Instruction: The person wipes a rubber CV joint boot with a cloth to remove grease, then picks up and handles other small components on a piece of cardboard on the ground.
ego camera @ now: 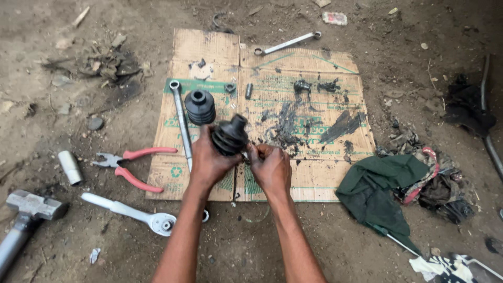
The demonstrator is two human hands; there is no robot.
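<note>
The left hand grips a ribbed black rubber boot, lifted clear of the greasy cardboard. The right hand pinches at its wide rim, perhaps a clamp. A second boot stands just beyond, beside a spanner.

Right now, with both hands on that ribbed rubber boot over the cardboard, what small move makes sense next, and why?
Probably keep the left hand gripping the black ribbed boot and let the right hand work at its wide lower rim. The right fingers already pinch there, and the boot is held above the greasy cardboard; a second boot stands upright beyond.
</note>
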